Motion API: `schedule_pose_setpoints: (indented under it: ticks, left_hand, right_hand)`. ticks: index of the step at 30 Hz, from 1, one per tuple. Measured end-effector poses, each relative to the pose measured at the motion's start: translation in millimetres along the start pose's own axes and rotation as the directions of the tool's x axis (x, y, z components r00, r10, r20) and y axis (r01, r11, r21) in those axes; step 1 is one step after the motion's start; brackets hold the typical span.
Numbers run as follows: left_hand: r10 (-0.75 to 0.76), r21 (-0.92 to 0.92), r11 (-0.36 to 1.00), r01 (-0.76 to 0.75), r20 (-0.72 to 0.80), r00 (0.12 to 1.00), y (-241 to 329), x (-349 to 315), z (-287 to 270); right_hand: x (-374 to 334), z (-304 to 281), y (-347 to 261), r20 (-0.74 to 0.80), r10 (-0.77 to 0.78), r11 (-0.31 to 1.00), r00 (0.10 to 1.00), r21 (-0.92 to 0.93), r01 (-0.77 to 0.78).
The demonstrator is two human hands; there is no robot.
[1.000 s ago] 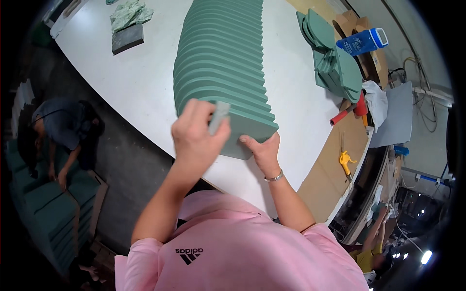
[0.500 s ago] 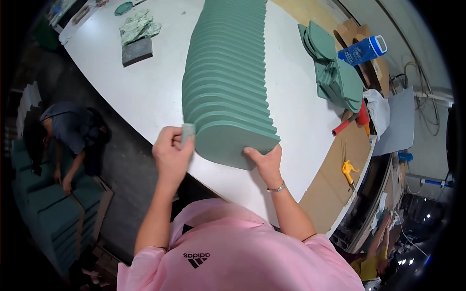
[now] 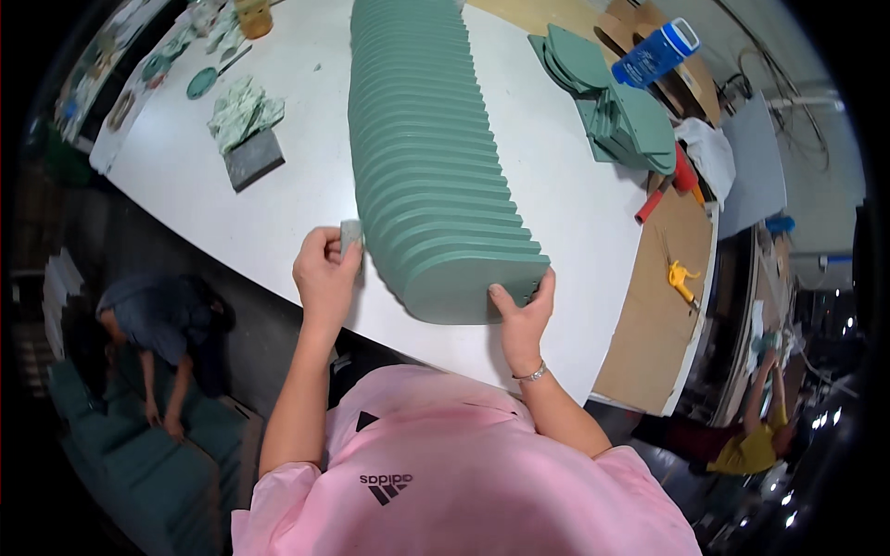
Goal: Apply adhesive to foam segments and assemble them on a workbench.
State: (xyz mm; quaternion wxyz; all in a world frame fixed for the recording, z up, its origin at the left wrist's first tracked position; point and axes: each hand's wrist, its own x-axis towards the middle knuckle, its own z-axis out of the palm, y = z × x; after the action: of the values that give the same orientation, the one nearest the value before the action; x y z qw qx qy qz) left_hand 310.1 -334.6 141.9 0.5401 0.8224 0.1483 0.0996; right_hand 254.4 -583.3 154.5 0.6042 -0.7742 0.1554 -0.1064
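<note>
Pinching a small grey block (image 3: 350,231), the left hand (image 3: 324,273) sits just beside the row of green boards (image 3: 422,176) on the white table (image 3: 301,195); the right hand (image 3: 525,315) grips the front board (image 3: 450,292) by its edge, thumb on its face!

Workshop: green panels (image 3: 426,176) rowed on a tabletop (image 3: 547,185), yellow blow gun (image 3: 680,275) to their right, co-worker (image 3: 162,315) to their left
</note>
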Motion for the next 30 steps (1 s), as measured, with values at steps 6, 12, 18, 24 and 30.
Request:
schedule_pose_setpoints:
  ticks: [6,12,18,24,30]
  left_hand:
    - [0.339,0.016,0.939,-0.344,0.123,0.933,23.8,66.1,8.2]
    - [0.23,-0.081,0.973,-0.216,0.277,0.933,-8.8,84.4,-15.0]
    - [0.326,-0.103,0.945,-0.309,0.295,0.898,-4.5,117.0,0.2]
    - [0.147,-0.236,0.97,-0.053,0.403,0.903,2.7,128.5,-5.7]
    - [0.049,-0.153,0.988,0.028,0.478,0.877,-28.0,113.4,-13.1]
  right_hand:
    - [-3.4,34.6,12.8,-0.378,-0.009,0.998,0.926,0.054,0.031]
    - [3.8,57.7,38.2,-0.597,-0.214,0.95,0.773,-0.313,0.021]
    - [9.3,66.0,31.3,-0.632,-0.272,0.945,0.725,-0.316,0.079]
    - [7.0,62.9,37.0,-0.621,-0.277,0.931,0.734,-0.362,0.045]
    - [7.5,64.9,38.0,-0.641,-0.24,0.951,0.729,-0.305,0.045]
